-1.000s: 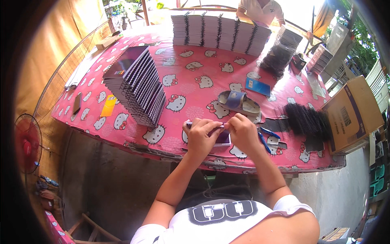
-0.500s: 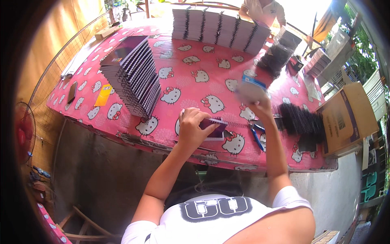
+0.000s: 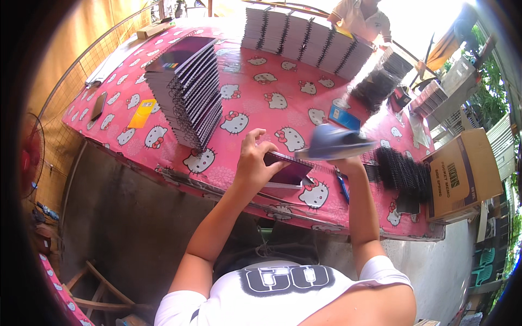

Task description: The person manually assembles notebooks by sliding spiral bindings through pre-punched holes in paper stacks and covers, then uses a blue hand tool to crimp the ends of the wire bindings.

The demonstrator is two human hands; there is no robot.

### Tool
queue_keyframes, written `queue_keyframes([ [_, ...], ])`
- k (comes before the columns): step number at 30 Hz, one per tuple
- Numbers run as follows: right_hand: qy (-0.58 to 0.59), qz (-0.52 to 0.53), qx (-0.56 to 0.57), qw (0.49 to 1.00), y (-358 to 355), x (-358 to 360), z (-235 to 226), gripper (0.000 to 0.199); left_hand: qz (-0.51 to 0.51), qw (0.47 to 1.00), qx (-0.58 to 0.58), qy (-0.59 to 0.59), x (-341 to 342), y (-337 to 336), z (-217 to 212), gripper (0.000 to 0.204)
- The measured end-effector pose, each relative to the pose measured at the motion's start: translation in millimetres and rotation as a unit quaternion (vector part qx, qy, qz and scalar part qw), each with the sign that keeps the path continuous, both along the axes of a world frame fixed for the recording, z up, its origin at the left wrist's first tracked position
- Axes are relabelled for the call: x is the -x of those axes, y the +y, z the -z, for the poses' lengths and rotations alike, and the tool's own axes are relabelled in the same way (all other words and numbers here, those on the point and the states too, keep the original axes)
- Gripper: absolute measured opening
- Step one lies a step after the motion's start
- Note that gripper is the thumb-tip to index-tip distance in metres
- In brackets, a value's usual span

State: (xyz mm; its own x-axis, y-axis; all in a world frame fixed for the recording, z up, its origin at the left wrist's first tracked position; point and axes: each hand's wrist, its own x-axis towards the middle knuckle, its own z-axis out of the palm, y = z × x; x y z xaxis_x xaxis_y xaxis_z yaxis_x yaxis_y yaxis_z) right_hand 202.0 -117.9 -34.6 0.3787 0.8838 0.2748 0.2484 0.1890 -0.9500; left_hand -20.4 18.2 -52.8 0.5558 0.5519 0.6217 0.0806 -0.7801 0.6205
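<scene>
My left hand (image 3: 255,155) grips the left end of a small dark purple notebook (image 3: 291,175) near the table's front edge, thumb across its cover. A wire spiral runs along the notebook's upper edge, and its loose end sticks out to the right. My right hand (image 3: 348,163) is closed on a blue and grey flat-bottomed object (image 3: 334,142), held just above and right of the notebook. It is blurred, so I cannot make out its kind. Blue-handled pliers (image 3: 343,187) lie by my right wrist, partly hidden by it.
A tall stack of spiral notebooks (image 3: 187,95) stands to the left, near a yellow card (image 3: 142,113). More notebooks (image 3: 304,41) line the far edge, where another person (image 3: 361,22) is. Black spirals (image 3: 402,168) lie beside a cardboard box (image 3: 462,176) at right.
My right hand has brought the blue and grey object down and toward the notebook. My left hand's fingers have lifted a little while it stays at the notebook. The view has shifted slightly.
</scene>
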Motion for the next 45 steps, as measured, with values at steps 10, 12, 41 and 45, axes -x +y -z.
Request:
queue_keyframes([
  [10,-0.145,0.024,0.060,0.987,34.5,20.5,-7.5,0.039,0.134,0.904,0.380,-0.144,17.4,12.1,24.3,0.040],
  [12,-0.020,-0.046,0.060,0.997,31.7,21.9,-12.6,0.039,0.142,0.896,0.384,-0.172,20.2,15.9,28.3,0.043],
  [41,-0.317,0.186,0.042,0.929,-68.5,145.7,-14.1,0.042,0.083,0.986,-0.006,-0.145,27.9,-35.7,12.3,0.022],
  [45,-0.311,0.152,0.051,0.937,-58.3,149.1,-10.4,0.039,0.100,0.985,-0.014,-0.140,32.8,-32.6,9.8,0.024],
])
